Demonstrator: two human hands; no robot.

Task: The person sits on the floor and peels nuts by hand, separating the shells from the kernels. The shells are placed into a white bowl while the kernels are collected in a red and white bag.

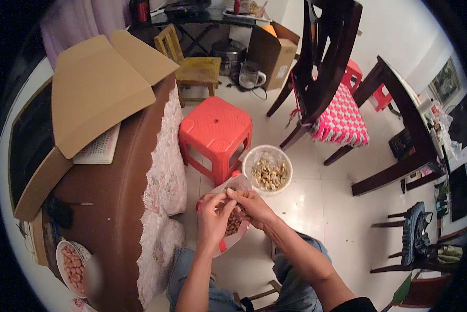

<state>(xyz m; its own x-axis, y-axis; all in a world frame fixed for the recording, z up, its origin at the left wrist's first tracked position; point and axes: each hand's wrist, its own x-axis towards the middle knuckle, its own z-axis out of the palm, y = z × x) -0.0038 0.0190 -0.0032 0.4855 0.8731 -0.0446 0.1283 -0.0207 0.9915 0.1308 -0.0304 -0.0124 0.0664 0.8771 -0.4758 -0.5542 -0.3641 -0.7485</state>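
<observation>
My left hand (pixel 212 215) and my right hand (pixel 252 206) meet in front of me, fingertips pinched together. Whatever lies between the fingers is too small and covered to make out. Right below them, between my knees, is a clear plastic container (pixel 223 248) with red trim. Small round brown pieces (pixel 233 224), like nuts, lie in it, partly hidden by my hands. Just beyond my right hand stands a round whitish bin (pixel 289 183) with a plastic liner, holding a heap of yellowish-brown shells or scraps (pixel 267 174).
A red plastic stool (pixel 216 122) stands just past the container. To my left is a brown surface (pixel 116 208) with a lace-edged cloth, open cardboard (pixel 101 88) and a bowl of pinkish nuts (pixel 73 268). A dark wooden chair (pixel 316 99) and table (pixel 415 135) stand to the right.
</observation>
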